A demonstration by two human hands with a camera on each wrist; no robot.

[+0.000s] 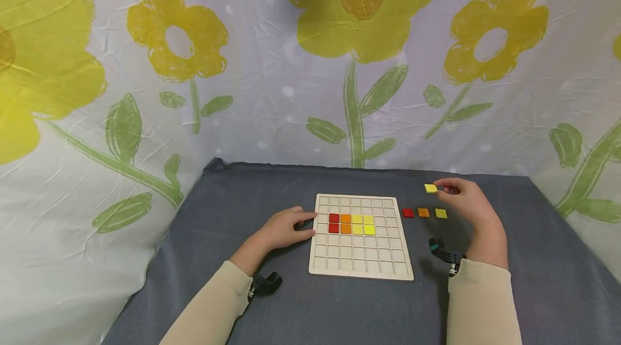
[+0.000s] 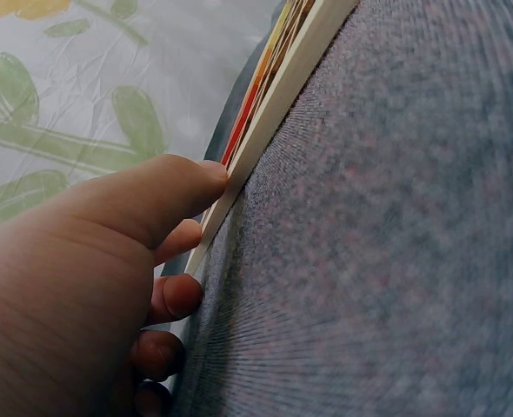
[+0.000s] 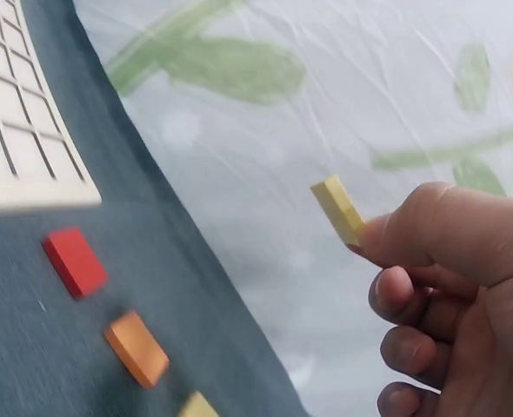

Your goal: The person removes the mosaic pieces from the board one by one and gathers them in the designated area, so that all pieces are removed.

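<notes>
A pale wooden grid board (image 1: 361, 267) lies on the dark cloth, holding two rows of tiles: a red tile (image 1: 333, 218), an orange tile (image 1: 345, 219) and two yellow tiles in each. My left hand (image 1: 283, 230) touches the board's left edge with thumb and fingertips, as the left wrist view (image 2: 91, 261) also shows. Raised above the cloth to the right of the board, my right hand (image 1: 468, 202) pinches a yellow tile (image 1: 430, 188) between thumb and finger; the right wrist view shows this tile (image 3: 339, 211) in the hand (image 3: 465, 261).
Right of the board lie a loose red tile (image 1: 408, 213), an orange tile (image 1: 423, 213) and a yellow tile (image 1: 440, 213) in a row. A flowered curtain (image 1: 262, 118) stands behind the dark cloth (image 1: 310, 312).
</notes>
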